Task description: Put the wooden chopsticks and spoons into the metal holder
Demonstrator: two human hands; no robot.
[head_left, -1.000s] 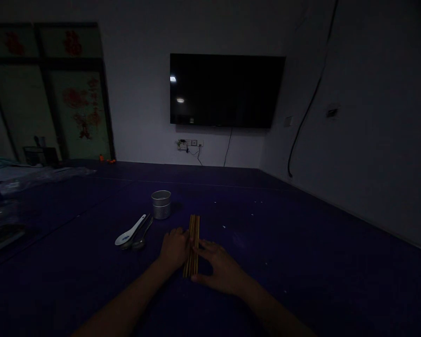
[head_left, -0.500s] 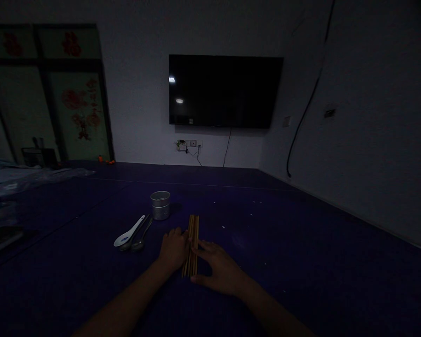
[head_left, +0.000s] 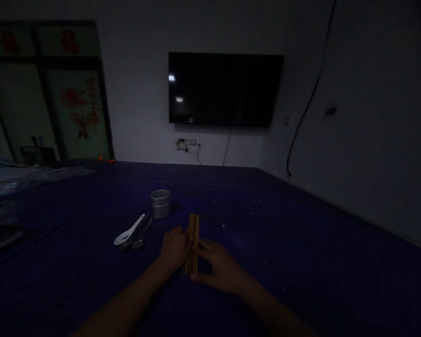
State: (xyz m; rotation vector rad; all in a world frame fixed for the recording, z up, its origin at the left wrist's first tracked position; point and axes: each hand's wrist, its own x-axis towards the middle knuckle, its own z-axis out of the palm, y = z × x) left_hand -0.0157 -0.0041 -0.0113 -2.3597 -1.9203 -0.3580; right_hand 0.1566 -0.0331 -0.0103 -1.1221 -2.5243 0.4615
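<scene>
- Your left hand (head_left: 174, 248) lies low along the left side of a bundle of thin wooden sticks (head_left: 194, 223); its fingers bend in against them, though you cannot tell from this angle how firmly they close.
- Your right hand (head_left: 221, 267) meets the same bundle from the right, thumb and forefinger spread well apart; fingertips reach the sticks, the thumb sits near their closer end, and nothing is seen wrapped in the palm.
- The sticks lie flat, roughly side by side, on the purple surface (head_left: 301, 243) between your hands, pointing away from you; their far ends show beyond your fingers.
- To the left of the sticks' far ends, a metal cup (head_left: 160, 206) stands upright; just beside it, nearer you, lie a white spoon (head_left: 128, 235) and two darker metal spoons (head_left: 138, 244), handles toward the cup.
- Beyond, a dark television (head_left: 225, 89) hangs on the dim wall (head_left: 136, 93).
</scene>
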